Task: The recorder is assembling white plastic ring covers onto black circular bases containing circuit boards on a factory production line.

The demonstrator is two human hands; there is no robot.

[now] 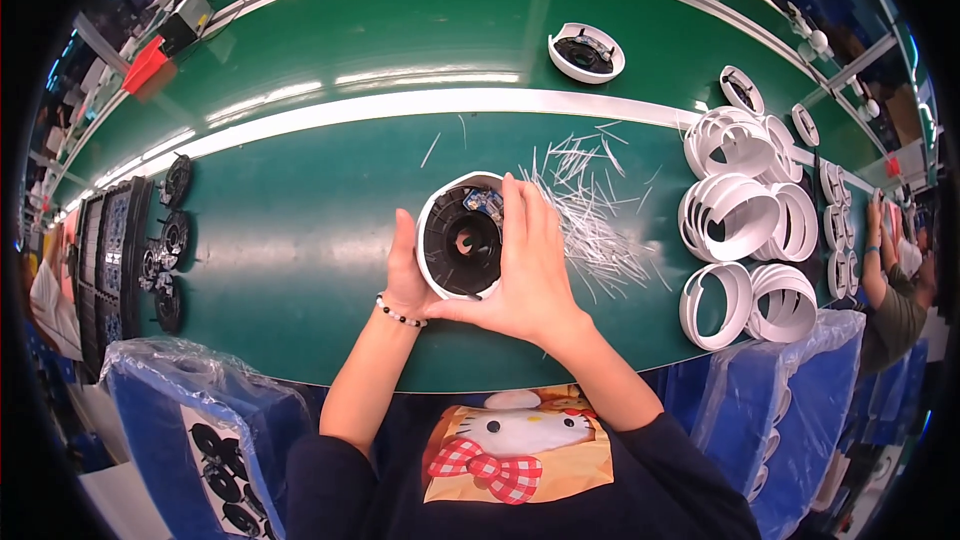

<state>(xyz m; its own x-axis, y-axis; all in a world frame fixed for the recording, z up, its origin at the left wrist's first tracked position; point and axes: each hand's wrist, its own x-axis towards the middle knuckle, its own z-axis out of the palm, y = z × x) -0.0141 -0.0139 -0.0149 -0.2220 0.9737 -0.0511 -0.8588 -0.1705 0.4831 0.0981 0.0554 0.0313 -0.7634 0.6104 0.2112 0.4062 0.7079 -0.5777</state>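
Between my two hands is a round white housing (427,258) with a black funnel-shaped insert (452,265) and a small blue circuit board in it, held above the green table. My left hand (405,265) grips its left side, the thumb pointing away from me. On the other side my right hand (530,265) wraps the rim, fingers stretched along the far right edge and thumb across the near edge. A hole in the middle of the insert shows skin beneath it. Just right of my right hand lies a loose pile of thin white strips (595,230).
Stacked white rings (715,305) stand on the table at the right. Black round parts (170,240) lie beside a black tray (115,250) at the left. Beyond the white strip is another white housing (586,53). Plastic-lined blue bins (160,390) flank me. A person (885,290) works at the far right.
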